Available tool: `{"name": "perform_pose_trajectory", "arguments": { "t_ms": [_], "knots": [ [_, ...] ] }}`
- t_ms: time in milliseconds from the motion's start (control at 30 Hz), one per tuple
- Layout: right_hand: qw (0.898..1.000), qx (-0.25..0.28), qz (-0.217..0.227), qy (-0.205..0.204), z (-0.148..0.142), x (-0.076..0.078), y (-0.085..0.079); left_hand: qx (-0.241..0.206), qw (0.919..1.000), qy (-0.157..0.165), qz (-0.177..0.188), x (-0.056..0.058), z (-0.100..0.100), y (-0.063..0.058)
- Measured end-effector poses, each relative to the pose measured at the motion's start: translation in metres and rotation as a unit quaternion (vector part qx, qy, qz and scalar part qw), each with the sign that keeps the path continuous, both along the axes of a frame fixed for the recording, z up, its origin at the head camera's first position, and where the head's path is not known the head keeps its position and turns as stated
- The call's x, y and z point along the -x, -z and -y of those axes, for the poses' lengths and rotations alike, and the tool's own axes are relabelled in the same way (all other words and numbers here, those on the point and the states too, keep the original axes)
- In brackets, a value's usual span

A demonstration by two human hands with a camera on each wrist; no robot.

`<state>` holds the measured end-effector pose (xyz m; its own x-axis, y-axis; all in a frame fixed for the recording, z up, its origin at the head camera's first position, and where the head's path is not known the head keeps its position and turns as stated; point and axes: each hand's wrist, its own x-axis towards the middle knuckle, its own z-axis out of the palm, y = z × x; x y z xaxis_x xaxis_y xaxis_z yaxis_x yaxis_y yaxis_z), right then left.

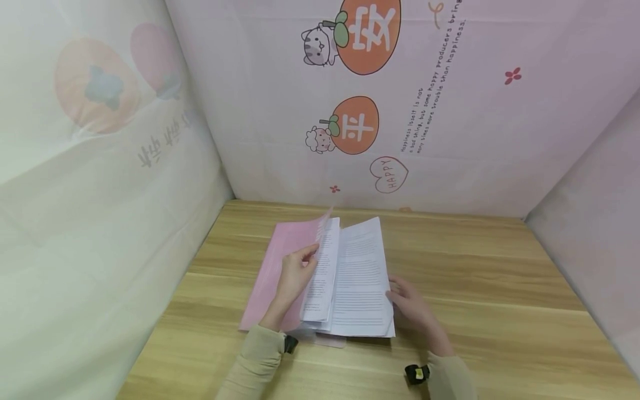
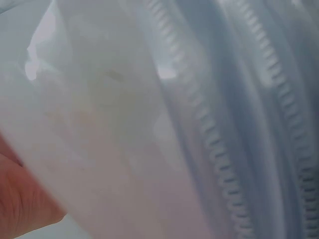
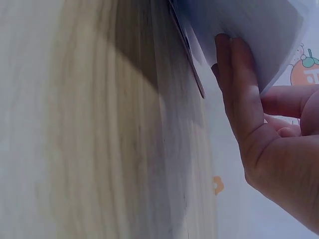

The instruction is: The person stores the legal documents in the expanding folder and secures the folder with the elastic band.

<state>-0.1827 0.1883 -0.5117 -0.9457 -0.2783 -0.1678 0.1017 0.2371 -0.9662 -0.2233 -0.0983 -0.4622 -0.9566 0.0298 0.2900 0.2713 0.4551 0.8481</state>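
Observation:
A pink translucent folder (image 1: 280,250) lies spread on the table, its cover raised at the inner edge. Printed sheets (image 1: 360,278) fan out to its right, with a narrower printed stack (image 1: 325,266) beside the cover. My left hand (image 1: 296,272) pinches the cover near its raised edge. In the left wrist view, cloudy plastic (image 2: 119,129) with ridged strips fills most of the picture, and only part of the hand shows. My right hand (image 1: 412,305) holds the printed sheets at their right edge, the thumb on top and fingers (image 3: 244,74) underneath.
The wood-grain table (image 1: 480,266) extends on both sides of the folder. A printed cloth wall (image 1: 450,166) stands behind it, with pale cloth sides at left (image 1: 100,222) and right (image 1: 595,211). Below the sheets, a pale pink corner (image 1: 331,340) sticks out.

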Motion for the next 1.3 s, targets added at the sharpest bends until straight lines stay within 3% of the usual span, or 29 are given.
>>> {"name": "perform_pose_trajectory", "arguments": {
  "t_ms": [267, 500, 667, 1300],
  "knots": [
    [1.0, -0.013, 0.004, 0.007, 0.016, 0.004, -0.003, 0.006, 1.0, 0.001, 0.0, 0.001, -0.001, 0.0],
    [0.996, -0.064, -0.001, 0.07, 0.021, 0.005, 0.001, 0.01, 0.9999, -0.001, -0.004, 0.002, -0.001, 0.001],
    [0.992, -0.067, -0.009, 0.103, 0.023, 0.004, 0.002, 0.008, 1.0, -0.002, -0.004, 0.003, -0.001, 0.001],
    [0.996, -0.032, -0.014, 0.082, 0.034, 0.009, 0.001, 0.003, 1.0, 0.002, -0.008, 0.006, -0.001, 0.004]
  ]
}}
